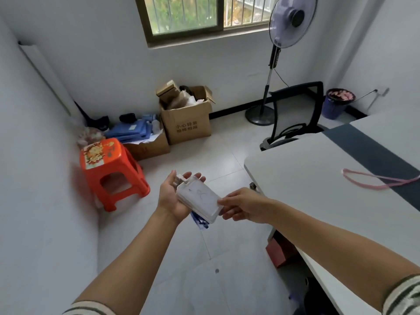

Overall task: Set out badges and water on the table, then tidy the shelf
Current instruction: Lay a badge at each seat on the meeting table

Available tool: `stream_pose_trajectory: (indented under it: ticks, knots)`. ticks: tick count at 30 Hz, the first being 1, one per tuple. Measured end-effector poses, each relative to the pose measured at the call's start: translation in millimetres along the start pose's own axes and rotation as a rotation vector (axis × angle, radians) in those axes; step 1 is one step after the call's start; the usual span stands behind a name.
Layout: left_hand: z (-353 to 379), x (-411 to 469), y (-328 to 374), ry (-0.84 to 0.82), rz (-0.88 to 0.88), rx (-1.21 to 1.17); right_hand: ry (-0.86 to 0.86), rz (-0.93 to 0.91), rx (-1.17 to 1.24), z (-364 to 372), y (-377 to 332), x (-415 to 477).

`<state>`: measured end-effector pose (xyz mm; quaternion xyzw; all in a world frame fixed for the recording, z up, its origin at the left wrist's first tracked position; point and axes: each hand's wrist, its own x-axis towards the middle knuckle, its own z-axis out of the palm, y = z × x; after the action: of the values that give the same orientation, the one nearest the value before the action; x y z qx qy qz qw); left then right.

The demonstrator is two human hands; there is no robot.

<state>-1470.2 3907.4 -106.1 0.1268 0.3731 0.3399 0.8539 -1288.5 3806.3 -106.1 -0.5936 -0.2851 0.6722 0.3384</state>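
Note:
A small stack of clear badge holders (200,197) with white cards lies across the upturned palm of my left hand (172,196), in front of me above the floor. A blue lanyard (200,221) hangs below the stack. My right hand (243,206) pinches the near right corner of the top badge. On the white table (306,178) to the right lies a pink lanyard (377,179); its badge end is cut off by the frame edge. No water bottles are in view.
An orange plastic stool (111,171) stands by the left wall. Cardboard boxes (186,117) and blue folders (131,130) fill the far corner. A black mesh chair (295,110), a standing fan (284,26) and a blue bin (336,103) are behind the table. A red box (281,251) sits under it.

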Motion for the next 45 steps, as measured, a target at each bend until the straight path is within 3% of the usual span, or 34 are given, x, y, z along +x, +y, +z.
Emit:
stream_pose_trajectory:
  ticks: [5, 15, 23, 35, 38, 41, 45]
  knots:
    - [28.3, 73.7, 35.0, -0.083, -0.038, 0.112, 0.039, 0.002, 0.108, -27.9, -33.9, 52.2]
    - [134.0, 221.1, 72.5, -0.198, -0.231, 0.421, 0.330, -0.053, 0.265, -96.6, -94.2, 95.6]
    - [214.2, 287.3, 12.5, -0.336, -0.443, 0.586, 0.834, 0.061, 0.283, -198.6, -63.7, 69.7]
    - [330.1, 399.7, -100.8, -0.381, -0.589, 0.835, 1.346, 0.418, 0.262, -442.5, 20.1, 58.0]
    - [357.9, 425.8, -128.4, -0.367, -0.607, 0.861, 1.335, 0.633, 0.025, -482.5, 38.1, 49.8]
    - [370.5, 444.7, -152.4, -0.356, -0.701, 0.878, 1.192, 0.788, -0.113, -505.7, 64.9, 53.0]
    - [378.5, 476.1, -169.2, -0.366, -0.756, 0.955, 1.108, 0.780, -0.145, -510.7, 88.9, 75.9]
